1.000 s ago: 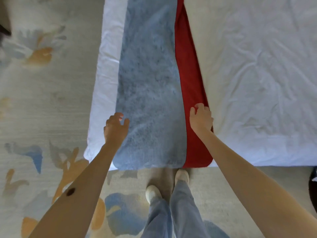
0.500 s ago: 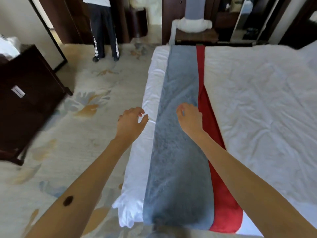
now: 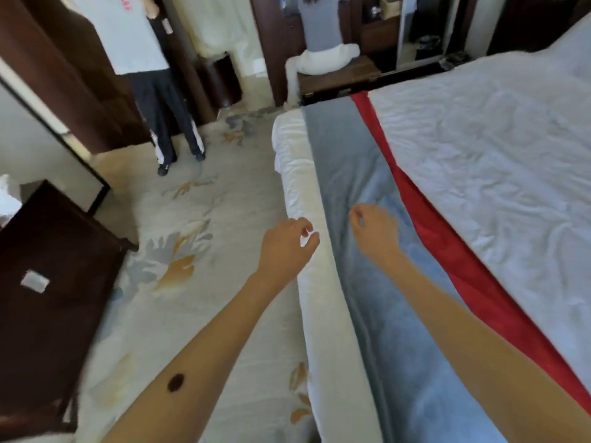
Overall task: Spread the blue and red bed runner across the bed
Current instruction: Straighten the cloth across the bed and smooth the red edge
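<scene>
The bed runner lies lengthwise along the near edge of the white bed [image 3: 499,174], its wide blue part [image 3: 345,155] to the left of a narrow red strip [image 3: 447,247]. My left hand [image 3: 284,251] hovers over the bed's white edge just left of the runner, fingers loosely curled and apart, holding nothing. My right hand [image 3: 374,235] is over the blue part with its fingers curled in. Creases in the blue cloth run toward it. Whether it pinches the cloth is unclear.
A dark wooden cabinet [image 3: 54,282] stands on the patterned carpet [image 3: 192,257] at the left. A person in a white shirt and dark trousers [image 3: 153,91] stands near the doorway. Another person [image 3: 323,43] sits on a wooden bench [image 3: 339,75] beyond the bed's far end.
The view has lifted from the runner's near end and swung along the bed. Both hands moved further along the runner, and my right hand went from flat to curled.
</scene>
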Demonstrator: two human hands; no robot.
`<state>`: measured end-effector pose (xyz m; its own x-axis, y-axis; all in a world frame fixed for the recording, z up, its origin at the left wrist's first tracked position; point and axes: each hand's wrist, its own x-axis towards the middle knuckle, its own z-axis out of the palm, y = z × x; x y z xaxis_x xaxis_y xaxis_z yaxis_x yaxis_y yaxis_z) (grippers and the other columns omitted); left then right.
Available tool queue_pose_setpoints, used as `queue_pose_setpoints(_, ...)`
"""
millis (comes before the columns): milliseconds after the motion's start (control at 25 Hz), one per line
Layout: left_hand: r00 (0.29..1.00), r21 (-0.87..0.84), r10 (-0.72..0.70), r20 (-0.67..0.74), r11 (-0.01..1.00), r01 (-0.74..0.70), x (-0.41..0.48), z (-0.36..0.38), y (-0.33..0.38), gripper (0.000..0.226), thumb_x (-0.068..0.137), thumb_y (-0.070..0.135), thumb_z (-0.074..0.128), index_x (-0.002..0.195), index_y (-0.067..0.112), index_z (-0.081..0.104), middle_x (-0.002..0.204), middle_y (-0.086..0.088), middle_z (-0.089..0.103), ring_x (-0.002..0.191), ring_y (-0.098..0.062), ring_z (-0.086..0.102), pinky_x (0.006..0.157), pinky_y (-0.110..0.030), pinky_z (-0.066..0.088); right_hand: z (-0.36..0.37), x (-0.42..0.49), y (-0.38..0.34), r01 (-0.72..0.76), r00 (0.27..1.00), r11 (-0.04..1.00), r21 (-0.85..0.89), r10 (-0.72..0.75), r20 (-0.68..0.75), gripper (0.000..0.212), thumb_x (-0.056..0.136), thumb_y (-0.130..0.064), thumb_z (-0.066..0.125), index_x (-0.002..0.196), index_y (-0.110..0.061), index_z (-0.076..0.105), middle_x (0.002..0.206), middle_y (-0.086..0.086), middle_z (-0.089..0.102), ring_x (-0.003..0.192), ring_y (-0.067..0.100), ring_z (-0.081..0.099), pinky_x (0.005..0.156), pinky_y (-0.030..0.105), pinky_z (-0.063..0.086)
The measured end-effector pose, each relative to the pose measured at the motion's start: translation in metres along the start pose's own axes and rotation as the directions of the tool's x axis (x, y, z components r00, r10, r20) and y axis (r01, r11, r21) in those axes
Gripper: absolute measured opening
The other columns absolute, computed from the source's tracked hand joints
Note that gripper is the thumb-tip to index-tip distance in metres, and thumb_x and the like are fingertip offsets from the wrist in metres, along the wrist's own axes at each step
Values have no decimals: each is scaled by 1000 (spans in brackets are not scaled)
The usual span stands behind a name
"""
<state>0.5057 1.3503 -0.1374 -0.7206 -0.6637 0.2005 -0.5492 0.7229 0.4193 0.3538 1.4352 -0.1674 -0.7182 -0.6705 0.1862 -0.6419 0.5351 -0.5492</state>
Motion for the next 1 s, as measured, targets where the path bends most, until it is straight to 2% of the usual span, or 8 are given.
queue_pose_setpoints(80, 998, -2, 62, 30, 998, -62, 25, -13, -21, 24, 88, 34, 50, 96, 17, 64, 92, 2, 68, 85, -17, 60, 77, -29, 42, 9, 13, -19, -60, 998, 997, -38, 60, 1, 26, 95, -20, 40, 95, -5, 61, 97, 19, 66, 95, 35, 59, 83, 41, 43)
queue_pose_setpoints(320, 982, -103, 131, 133, 988, -118, 100, -34, -89, 22, 90, 33, 49, 96, 16, 62, 95, 2, 66, 88, -19, 58, 83, -37, 47, 25, 68, -64, -166, 984, 976, -144, 155, -85, 26, 94, -19, 41, 92, -5, 62, 98, 18, 66, 99, 35, 59, 86, 41, 41)
queue_pose_setpoints(480, 955, -195, 232, 186, 961, -195, 173, -48, -146, 23, 92, 33, 47, 98, 15, 61, 101, 2, 67, 92, -19, 57, 86, -36, 46, 55, 120, -97, -272, 957, 950, -155, 250, -146, 26, 93, -16, 41, 90, -6, 65, 95, 16, 66, 98, 35, 57, 89, 40, 38)
queue_pose_setpoints(680, 909, -223, 349, 228, 927, -301, 271, -62, -204, 24, 91, 32, 47, 94, 15, 63, 98, 2, 69, 92, -20, 59, 87, -42, 48, 94, 176, -136, -400, 899, 908, -124, 362, -246, 25, 94, -17, 41, 90, -4, 62, 90, 18, 64, 93, 35, 57, 88, 40, 38)
queue_pose_setpoints(1000, 805, -263, 537, 252, 839, -477, 412, -5, -216, 20, 89, 28, 51, 85, 12, 61, 87, -4, 69, 86, -25, 61, 75, -39, 49, 139, 268, -109, -570, 786, 820, -51, 526, -324, 23, 93, -16, 42, 91, -5, 62, 95, 15, 64, 99, 35, 53, 91, 42, 36)
